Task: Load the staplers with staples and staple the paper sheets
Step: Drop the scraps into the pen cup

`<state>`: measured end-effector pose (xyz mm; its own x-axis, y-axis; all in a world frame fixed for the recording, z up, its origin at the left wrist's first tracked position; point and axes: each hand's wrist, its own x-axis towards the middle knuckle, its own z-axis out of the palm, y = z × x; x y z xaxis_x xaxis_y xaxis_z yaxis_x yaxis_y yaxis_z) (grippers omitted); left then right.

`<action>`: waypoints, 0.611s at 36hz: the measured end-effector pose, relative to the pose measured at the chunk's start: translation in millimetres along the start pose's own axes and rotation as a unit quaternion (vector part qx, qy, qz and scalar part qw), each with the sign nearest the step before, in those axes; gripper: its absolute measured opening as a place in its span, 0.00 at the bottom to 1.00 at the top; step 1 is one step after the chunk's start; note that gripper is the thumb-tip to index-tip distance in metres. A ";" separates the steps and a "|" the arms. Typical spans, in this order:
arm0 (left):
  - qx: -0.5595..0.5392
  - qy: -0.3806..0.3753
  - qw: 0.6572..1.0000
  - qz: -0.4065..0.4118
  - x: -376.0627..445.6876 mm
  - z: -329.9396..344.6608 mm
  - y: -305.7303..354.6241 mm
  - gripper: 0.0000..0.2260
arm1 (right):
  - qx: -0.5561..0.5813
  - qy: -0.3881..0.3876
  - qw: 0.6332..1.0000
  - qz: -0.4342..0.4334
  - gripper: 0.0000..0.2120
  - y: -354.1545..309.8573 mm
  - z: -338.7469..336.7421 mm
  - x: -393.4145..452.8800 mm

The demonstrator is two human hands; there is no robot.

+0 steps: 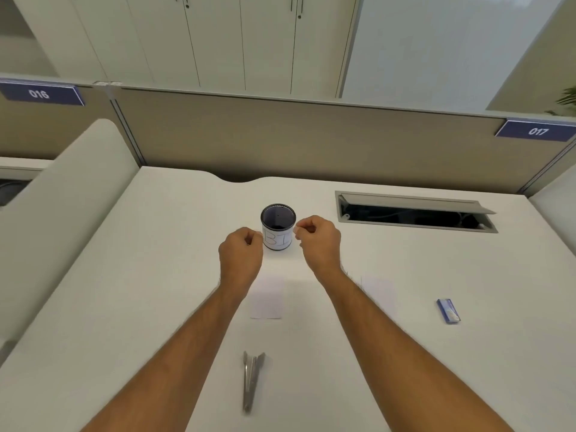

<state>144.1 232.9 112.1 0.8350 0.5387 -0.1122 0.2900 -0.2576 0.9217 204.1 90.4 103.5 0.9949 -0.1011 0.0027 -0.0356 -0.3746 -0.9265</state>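
While both hands hover by the labelled cup (278, 227) at frame centre, left hand (240, 249) and right hand (318, 240) curl, perhaps pinching something tiny; I cannot tell. Stapler (252, 380) lies open bottom centre, staple box (448, 311) right, paper sheets (267, 297) between; dropped staples could scatter unseen on white desk (124, 307)

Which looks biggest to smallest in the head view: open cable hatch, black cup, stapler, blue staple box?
1. Cable hatch, clearly largest.
2. Stapler and black cup: look alike in extent; the stapler lies nearer the camera and is blurred, so no ranking.
3. Blue staple box, smallest.
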 end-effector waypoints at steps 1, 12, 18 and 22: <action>0.000 0.000 1.000 -0.001 7.3 -2.6 0.9 0.10 | -0.008 0.007 1.000 -0.005 0.04 -1.2 5.7 6.5; 0.008 -0.037 0.999 -0.012 48.2 -8.9 0.4 0.11 | -0.109 0.015 0.994 -0.017 0.05 7.5 51.9 48.5; 0.006 -0.055 0.998 -0.017 59.9 -8.0 -2.0 0.09 | -0.146 0.008 0.989 -0.020 0.07 13.1 67.4 55.6; 0.010 -0.062 0.998 -0.022 62.6 -7.8 -4.5 0.09 | -0.167 0.012 0.986 -0.022 0.07 14.6 72.3 57.1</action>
<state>191.4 274.0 103.8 0.8721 0.4470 -0.1989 0.3366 -0.2530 0.9070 267.3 145.8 62.9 0.9938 -0.0979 0.0531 -0.0250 -0.6608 -0.7502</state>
